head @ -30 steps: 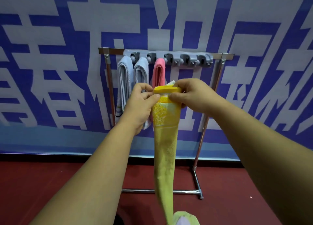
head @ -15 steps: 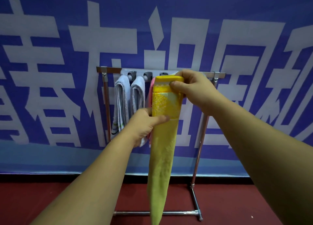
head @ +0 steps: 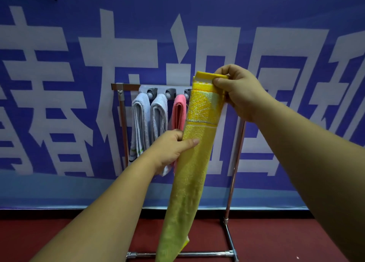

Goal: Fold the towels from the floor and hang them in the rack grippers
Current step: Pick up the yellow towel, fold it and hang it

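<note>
A long yellow towel point(head: 193, 163), folded into a narrow strip, hangs in front of the rack point(head: 122, 104). My right hand point(head: 239, 92) pinches its top edge, level with the rack's top bar. My left hand point(head: 173, 149) grips the strip lower down on its left edge, thumb across the front. Two white towels point(head: 140, 123) point(head: 159, 115) and a pink towel point(head: 178, 111) hang from the grey clips point(head: 152, 91) on the left part of the rack. The clips to the right are hidden behind the yellow towel and my right hand.
The metal rack stands on a dark red floor point(head: 276, 240), with its base bar point(head: 187, 254) low in view and its right post point(head: 235, 173) behind my right arm. A blue banner with large white characters point(head: 59, 84) fills the wall behind.
My right hand has lifted the towel's top edge up and to the right. My left hand has slid down the strip from the top edge to its middle.
</note>
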The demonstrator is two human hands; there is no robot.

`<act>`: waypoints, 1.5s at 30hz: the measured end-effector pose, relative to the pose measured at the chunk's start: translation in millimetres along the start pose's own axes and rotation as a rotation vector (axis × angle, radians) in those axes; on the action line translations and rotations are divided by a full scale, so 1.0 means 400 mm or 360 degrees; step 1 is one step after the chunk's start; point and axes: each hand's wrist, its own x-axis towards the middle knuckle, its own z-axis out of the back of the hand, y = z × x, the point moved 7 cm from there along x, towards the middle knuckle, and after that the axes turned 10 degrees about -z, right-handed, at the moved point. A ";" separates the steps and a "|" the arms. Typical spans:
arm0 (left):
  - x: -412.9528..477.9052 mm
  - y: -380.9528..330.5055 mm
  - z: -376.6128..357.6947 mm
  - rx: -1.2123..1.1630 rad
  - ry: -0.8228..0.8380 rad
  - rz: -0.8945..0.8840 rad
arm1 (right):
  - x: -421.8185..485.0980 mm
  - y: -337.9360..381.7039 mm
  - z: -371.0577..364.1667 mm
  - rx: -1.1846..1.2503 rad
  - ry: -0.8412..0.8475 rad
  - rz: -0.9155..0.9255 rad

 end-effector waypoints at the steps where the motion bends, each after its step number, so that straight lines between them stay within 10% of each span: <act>1: 0.001 0.006 0.001 0.0021 -0.0012 -0.0007 | 0.001 -0.002 0.003 0.0013 0.0000 -0.0002; 29: 0.014 0.078 -0.034 -0.0456 -0.0334 -0.0064 | -0.011 0.002 0.003 0.0415 0.0111 -0.0171; 38: 0.016 0.037 -0.111 0.0045 0.0219 -0.0038 | -0.036 -0.089 -0.023 0.0920 0.0299 -0.0468; 45: 0.062 -0.071 -0.118 0.0203 -0.0029 -0.0198 | -0.045 -0.135 -0.058 0.0845 0.0343 -0.0543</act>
